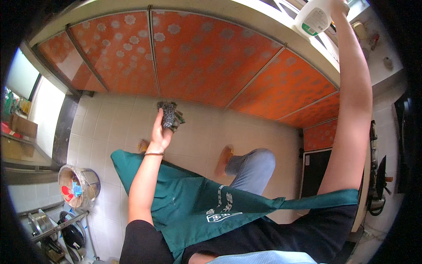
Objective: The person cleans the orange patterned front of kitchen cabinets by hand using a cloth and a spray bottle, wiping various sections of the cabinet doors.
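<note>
My left hand (160, 137) is closed around a grey steel-wool scourer (169, 116) and some dark green scouring pads (178, 118). It is held out over the tiled floor, in front of the orange cabinet doors. At the top right, my right arm stretches out over the counter. My right hand (340, 9), partly cut off by the picture's rim, grips a white plastic bottle (316, 16) near its upper part. The bottle bears a white and green label with writing. Its top is out of view.
Orange flower-patterned cabinet doors (211, 49) run below a pale counter edge (260, 19). A lined bin (94, 184) holding rubbish stands at the left. Below it is a metal rack (62, 227) with pans. A wok (381, 176) sits at the far right.
</note>
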{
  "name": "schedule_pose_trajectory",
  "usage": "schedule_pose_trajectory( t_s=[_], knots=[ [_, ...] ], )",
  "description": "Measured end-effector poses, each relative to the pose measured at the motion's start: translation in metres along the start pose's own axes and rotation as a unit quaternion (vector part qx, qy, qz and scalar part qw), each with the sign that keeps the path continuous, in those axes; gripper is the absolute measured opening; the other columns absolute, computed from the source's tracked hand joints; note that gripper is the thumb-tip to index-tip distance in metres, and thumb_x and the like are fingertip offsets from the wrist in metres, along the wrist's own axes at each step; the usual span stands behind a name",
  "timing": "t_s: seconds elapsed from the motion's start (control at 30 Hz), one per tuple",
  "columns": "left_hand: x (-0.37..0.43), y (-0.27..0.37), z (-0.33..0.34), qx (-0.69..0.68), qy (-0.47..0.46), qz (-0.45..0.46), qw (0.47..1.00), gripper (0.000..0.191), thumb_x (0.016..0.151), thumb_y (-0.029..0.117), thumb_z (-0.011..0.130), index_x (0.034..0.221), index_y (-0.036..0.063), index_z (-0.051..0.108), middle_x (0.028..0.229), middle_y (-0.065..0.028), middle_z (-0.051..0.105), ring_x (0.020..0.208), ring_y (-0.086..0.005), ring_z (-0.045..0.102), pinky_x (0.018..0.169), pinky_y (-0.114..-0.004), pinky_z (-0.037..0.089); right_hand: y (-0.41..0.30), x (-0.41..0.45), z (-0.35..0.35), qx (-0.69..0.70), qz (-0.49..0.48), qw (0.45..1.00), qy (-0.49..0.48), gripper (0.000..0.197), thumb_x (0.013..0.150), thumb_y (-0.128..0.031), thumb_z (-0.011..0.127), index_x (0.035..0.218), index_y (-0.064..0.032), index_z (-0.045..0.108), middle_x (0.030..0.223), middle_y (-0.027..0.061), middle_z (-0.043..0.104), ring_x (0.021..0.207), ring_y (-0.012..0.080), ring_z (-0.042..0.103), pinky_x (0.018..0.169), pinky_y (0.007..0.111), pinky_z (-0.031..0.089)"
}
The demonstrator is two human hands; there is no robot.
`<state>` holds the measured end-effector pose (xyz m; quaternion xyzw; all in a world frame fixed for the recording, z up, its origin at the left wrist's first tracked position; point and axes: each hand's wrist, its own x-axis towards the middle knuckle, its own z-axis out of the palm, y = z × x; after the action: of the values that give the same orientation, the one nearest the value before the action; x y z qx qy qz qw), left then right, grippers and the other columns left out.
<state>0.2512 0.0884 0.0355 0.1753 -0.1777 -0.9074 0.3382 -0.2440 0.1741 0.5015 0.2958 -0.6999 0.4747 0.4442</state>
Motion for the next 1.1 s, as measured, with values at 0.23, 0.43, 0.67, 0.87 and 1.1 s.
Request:
schedule_pose_trajectory(
  t_s=[0.23,0.43,0.67,0.87,1.1],
  knots=[
    [-0.003,-0.001,0.009,0.004,-0.003,-0.011,1.0,0.037,0.093,0.033,0.048,0.117,0.0053,0.053,0.108,-0.0055,0.06,0.096,-0.0171,0.056,0.086,-0.032,0.043,-0.004,-0.007,-0.008,0.004,-0.025,1.0,0.017,0.022,0.085,-0.02,0.055,0.086,0.0017,0.052,0.083,0.011,0.059,0.071,0.0168,0.057,0.064,0.031,0.048],
    [-0.004,-0.003,0.009,0.056,0.019,0.043,0.997,0.037,0.091,0.036,0.053,0.113,0.0065,0.055,0.105,-0.0035,0.061,0.098,-0.0142,0.055,0.09,-0.031,0.041,-0.029,-0.108,-0.075,0.116,-0.098,0.984,0.095,0.023,0.085,-0.02,0.055,0.084,0.0024,0.05,0.082,0.0121,0.059,0.07,0.0169,0.057,0.063,0.031,0.048],
    [-0.011,-0.009,0.026,0.107,0.006,0.054,0.993,0.036,0.092,0.034,0.052,0.111,0.0041,0.056,0.104,-0.0018,0.06,0.098,-0.0121,0.054,0.086,-0.027,0.042,-0.128,-0.445,-0.073,0.339,0.101,0.743,-0.568,0.034,0.087,-0.017,0.057,0.118,-0.005,0.049,0.099,0.0088,0.054,0.091,0.0188,0.055,0.079,0.031,0.046],
    [-0.015,-0.01,0.031,0.182,0.011,0.07,0.981,0.039,0.091,0.037,0.052,0.112,0.0038,0.054,0.107,-0.0039,0.059,0.099,-0.0116,0.053,0.086,-0.027,0.041,-0.135,-0.523,-0.05,0.365,0.147,0.661,-0.639,0.051,0.089,-0.028,0.057,0.129,-0.001,0.039,0.111,0.0106,0.053,0.097,0.0132,0.053,0.078,0.027,0.047],
    [-0.022,0.0,0.025,0.134,-0.052,-0.016,0.989,0.044,0.094,0.04,0.042,0.115,0.0034,0.053,0.106,-0.0048,0.061,0.097,-0.0132,0.057,0.084,-0.028,0.044,-0.113,-0.552,-0.044,0.389,0.162,0.67,-0.611,0.05,0.083,-0.016,0.058,0.128,0.0,0.041,0.122,0.0133,0.048,0.106,0.0179,0.051,0.089,0.033,0.044]
  ],
)
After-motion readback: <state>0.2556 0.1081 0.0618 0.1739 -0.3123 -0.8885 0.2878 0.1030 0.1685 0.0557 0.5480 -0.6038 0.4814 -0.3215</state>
